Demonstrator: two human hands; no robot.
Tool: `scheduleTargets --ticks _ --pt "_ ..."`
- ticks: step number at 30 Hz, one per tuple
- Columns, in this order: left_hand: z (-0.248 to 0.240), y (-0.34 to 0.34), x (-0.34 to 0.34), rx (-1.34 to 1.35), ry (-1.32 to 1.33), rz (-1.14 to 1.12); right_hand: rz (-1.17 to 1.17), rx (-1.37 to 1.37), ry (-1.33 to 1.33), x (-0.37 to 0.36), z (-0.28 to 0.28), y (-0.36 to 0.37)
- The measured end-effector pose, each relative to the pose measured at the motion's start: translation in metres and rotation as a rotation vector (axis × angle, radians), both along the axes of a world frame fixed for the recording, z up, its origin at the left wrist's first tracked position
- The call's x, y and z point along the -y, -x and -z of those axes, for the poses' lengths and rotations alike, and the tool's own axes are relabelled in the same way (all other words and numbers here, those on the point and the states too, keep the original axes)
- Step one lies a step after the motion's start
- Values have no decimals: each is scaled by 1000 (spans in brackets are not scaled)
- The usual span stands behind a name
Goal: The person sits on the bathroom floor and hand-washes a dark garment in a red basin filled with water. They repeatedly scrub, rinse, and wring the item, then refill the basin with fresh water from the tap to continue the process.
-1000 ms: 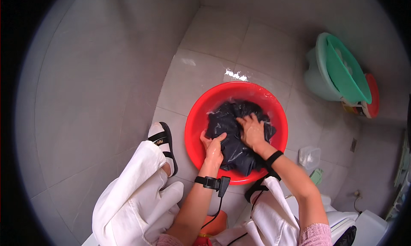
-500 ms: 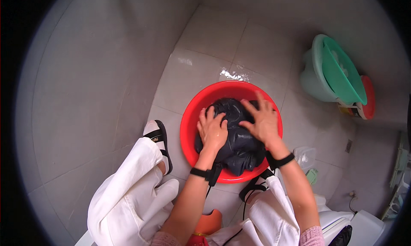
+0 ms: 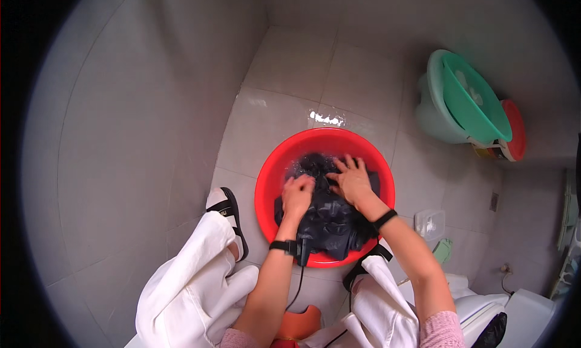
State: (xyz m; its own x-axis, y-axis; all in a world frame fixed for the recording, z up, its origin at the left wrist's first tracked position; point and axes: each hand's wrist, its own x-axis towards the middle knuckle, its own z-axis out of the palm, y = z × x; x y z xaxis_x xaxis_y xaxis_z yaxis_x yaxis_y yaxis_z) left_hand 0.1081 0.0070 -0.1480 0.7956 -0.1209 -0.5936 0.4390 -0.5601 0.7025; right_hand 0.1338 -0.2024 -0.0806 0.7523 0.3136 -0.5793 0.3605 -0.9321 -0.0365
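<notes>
A dark wet cloth [image 3: 331, 224], probably a garment, lies bunched in a round red basin [image 3: 264, 184] on the floor. Some water glistens around the cloth's far side. My left hand [image 3: 297, 198] is on the left part of the cloth, its fingers curled in and slightly blurred, seemingly gripping a fold. To the right, my right hand [image 3: 353, 183] rests on the cloth with its fingers spread. Both wrists wear black bands, and a cable hangs from the left one.
My sandalled feet flank the basin, the left sandal [image 3: 231, 212] beside the wall. Stacked green basins [image 3: 478, 100] and a red-lidded bucket [image 3: 514, 130] stand at the far right. A clear plastic box [image 3: 430, 225] sits nearer. An orange stool [image 3: 298, 324] is below me. The tiles have wet patches.
My left hand has gone from spread fingers to curled ones. My right hand has shifted left and down onto the cloth, which looks flatter, with splashing water at its far side.
</notes>
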Motion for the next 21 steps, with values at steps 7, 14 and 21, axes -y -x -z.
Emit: scheduleTargets --ticks 7,14,21 --pt "-35 -1 24 -413 714 -841 851 75 -572 9 46 51" --pt "-57 -11 -2 -547 947 -809 337 -32 -1077 -52 -68 38" --pt "-74 41 68 -346 831 -837 1091 268 -971 -23 25 19"
